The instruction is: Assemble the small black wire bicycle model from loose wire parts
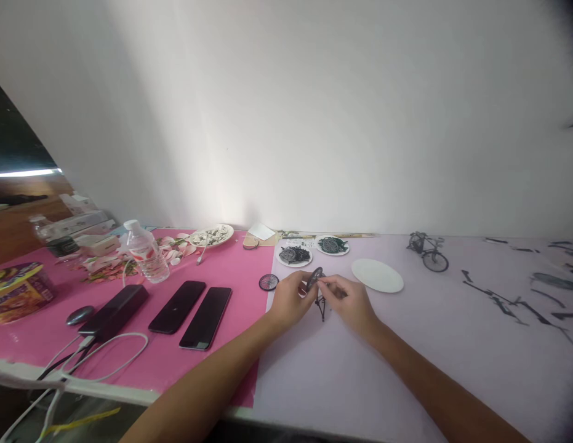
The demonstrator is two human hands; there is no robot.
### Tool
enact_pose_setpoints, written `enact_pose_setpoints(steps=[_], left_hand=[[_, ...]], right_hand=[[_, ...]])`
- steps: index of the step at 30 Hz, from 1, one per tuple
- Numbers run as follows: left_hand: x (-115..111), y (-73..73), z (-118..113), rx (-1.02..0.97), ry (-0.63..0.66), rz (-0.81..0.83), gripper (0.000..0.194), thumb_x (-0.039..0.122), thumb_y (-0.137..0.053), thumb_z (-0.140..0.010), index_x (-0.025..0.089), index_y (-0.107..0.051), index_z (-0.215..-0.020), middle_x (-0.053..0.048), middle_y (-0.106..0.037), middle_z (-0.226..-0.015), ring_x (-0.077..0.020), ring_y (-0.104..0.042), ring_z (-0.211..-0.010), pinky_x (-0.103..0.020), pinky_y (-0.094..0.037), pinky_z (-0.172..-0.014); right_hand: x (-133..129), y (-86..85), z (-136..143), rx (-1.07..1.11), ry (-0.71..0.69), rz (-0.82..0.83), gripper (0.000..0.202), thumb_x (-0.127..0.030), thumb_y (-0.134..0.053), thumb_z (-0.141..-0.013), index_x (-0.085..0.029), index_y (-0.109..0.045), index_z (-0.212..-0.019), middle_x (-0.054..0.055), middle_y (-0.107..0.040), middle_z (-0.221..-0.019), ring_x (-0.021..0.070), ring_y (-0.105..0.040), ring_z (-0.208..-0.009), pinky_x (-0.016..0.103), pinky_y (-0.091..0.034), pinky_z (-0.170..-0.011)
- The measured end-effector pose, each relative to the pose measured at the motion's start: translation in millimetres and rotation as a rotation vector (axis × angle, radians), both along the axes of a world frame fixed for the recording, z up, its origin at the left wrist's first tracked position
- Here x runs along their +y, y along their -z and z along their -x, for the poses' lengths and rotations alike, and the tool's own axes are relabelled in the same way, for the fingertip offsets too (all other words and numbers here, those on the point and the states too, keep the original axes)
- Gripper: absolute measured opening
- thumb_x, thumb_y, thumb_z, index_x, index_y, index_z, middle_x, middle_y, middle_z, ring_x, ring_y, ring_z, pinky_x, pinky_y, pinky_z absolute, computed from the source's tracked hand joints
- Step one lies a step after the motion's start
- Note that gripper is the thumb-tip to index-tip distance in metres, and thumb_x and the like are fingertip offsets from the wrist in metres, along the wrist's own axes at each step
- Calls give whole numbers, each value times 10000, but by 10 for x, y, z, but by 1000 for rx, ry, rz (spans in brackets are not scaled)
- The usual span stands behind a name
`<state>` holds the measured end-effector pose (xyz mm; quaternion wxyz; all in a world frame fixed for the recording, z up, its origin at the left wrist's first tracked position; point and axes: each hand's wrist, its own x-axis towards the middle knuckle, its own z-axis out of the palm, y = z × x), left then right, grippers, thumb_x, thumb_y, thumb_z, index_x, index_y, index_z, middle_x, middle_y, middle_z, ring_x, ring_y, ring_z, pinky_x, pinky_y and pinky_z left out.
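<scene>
My left hand [288, 299] is closed on a small black spoked model wheel [314, 277], tilted upright between thumb and fingers. My right hand [353, 301] pinches at the wheel's side; what lies in its fingertips is too small to make out. Below the fingertips hangs a thin black model frame piece [322, 307], partly hidden by the hands. A second spoked wheel [268, 282] lies flat just left of my left hand. Farther right stands an assembled miniature bicycle [427, 251].
Behind my hands are two small plates of dark parts [293, 263] [332, 253] and a bare white plate [377, 283]. Black pieces [498, 298] lie at the right. On the pink side are phones [205, 318], a power bank [114, 312], a bottle [146, 255] and petals [111, 264].
</scene>
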<state>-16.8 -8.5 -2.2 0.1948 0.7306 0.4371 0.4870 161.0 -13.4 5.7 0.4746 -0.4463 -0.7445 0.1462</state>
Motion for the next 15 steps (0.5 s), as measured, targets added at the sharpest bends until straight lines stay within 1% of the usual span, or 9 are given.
enact_pose_setpoints(steps=[9,15], left_hand=[[10,26,-6,-13,7,-22,140,280,-636,-908,196,-689,-1007,-29,-746,-914,-121,-636,-682,-239,-516,-643],[11,37,-9,-21,18,-1,172,291,-638,-909,198,-696,-1041,-37,-748,-950,-123,-645,-691,-240,-528,-647]], right_hand=[[14,35,7,-15,32,-14,279,-438,-592,-942,-206,-742,-902,-20,-539,-553,140,-486,-503,258,-412,-510],[9,42,6,-2,27,12,277,-441,-588,-950,-213,-727,-879,-24,-525,-562,140,-481,-521,259,-408,-526]])
